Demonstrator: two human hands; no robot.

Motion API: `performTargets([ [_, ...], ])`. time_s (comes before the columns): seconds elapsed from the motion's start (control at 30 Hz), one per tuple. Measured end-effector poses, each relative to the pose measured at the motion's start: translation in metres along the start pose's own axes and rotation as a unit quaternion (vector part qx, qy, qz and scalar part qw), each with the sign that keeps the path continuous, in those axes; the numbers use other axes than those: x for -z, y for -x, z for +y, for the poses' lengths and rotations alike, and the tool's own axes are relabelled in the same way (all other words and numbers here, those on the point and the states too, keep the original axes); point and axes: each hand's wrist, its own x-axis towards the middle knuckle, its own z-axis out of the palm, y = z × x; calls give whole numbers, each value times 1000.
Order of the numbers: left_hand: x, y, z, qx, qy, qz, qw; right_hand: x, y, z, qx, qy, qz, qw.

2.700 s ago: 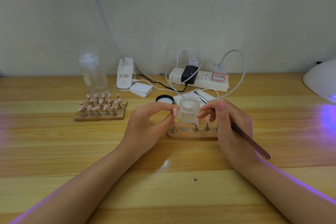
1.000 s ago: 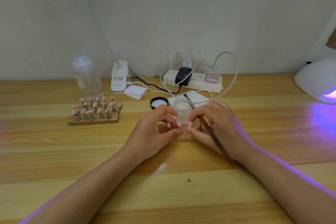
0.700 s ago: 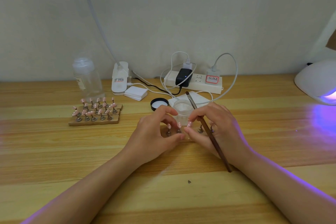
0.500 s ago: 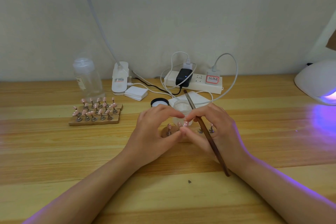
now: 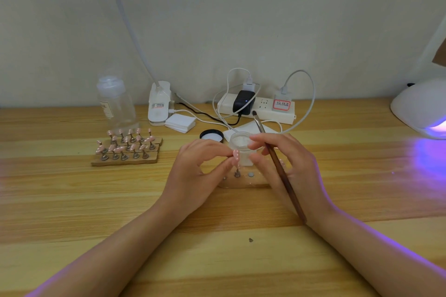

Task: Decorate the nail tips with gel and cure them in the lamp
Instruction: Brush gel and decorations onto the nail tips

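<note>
My left hand [image 5: 200, 171] pinches a pink dotted nail tip [image 5: 236, 155] between thumb and forefinger, above a metal peg [image 5: 237, 173] of the wooden holder [image 5: 243, 182]. My right hand [image 5: 293, 166] grips a brown brush [image 5: 280, 169] that points its bristles away from me. Its forefinger and thumb also touch a frosted gel jar [image 5: 239, 146] standing just behind the holder. The white curing lamp [image 5: 420, 106] glows violet at the far right edge.
A second wooden holder [image 5: 125, 161] with several pink tips sits at the left. Behind it stands a clear bottle [image 5: 115, 103]. A black jar lid [image 5: 211, 135], cotton pads [image 5: 181, 123], a desk-lamp clamp [image 5: 159, 103] and a power strip [image 5: 258, 108] with cables line the back.
The jar, earlier held up in both hands, now stands behind the holder. My left fingers have closed on one pink tip, and my right fingers have moved up to the jar.
</note>
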Motion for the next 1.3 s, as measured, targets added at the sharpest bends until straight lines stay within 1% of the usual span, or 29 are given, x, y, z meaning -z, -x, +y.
performTargets([
  [0.1, 2, -1, 0, 25, 26, 15, 999, 4, -3, 1, -32, -30, 23, 999],
  [0.2, 3, 0, 1, 49, 42, 28, 998, 9, -9, 0, -84, -95, 67, 990],
  [0.27, 3, 0, 1, 56, 43, 29, 997, 12, -18, 1, -118, -102, 91, 983],
  [0.33, 2, 0, 1, 53, 36, 29, 998, 14, -29, 2, -165, -100, 91, 977],
  [0.4, 2, 0, -1, 50, 36, 28, 998, 16, -41, 5, -190, -85, 68, 976],
  [0.47, 2, 0, -2, 49, 38, 28, 998, 17, -54, 6, -192, -54, 28, 979],
  [0.57, 2, -1, -1, 44, 47, 34, 997, 12, -71, 8, -192, 15, -36, 981],
  [0.67, 2, -1, -1, 40, 53, 37, 997, 3, -76, 10, -189, 92, -88, 974],
  [0.83, 3, -1, -2, 35, 48, 35, 998, -9, -78, 13, -171, 195, -146, 955],
  [0.93, 3, 0, -2, 43, 51, 32, 997, -10, -77, 13, -169, 214, -160, 949],
  [1.0, 3, 0, -2, 53, 52, 33, 997, -7, -78, 12, -179, 193, -137, 955],
  [1.1, 3, 0, -3, 64, 50, 33, 996, 2, -81, 15, -219, 110, -56, 968],
  [1.17, 3, 0, -3, 67, 47, 31, 996, 7, -81, 18, -257, 58, -16, 964],
  [1.3, 3, 0, -2, 64, 43, 30, 997, 14, -76, 25, -320, -1, 3, 947],
])
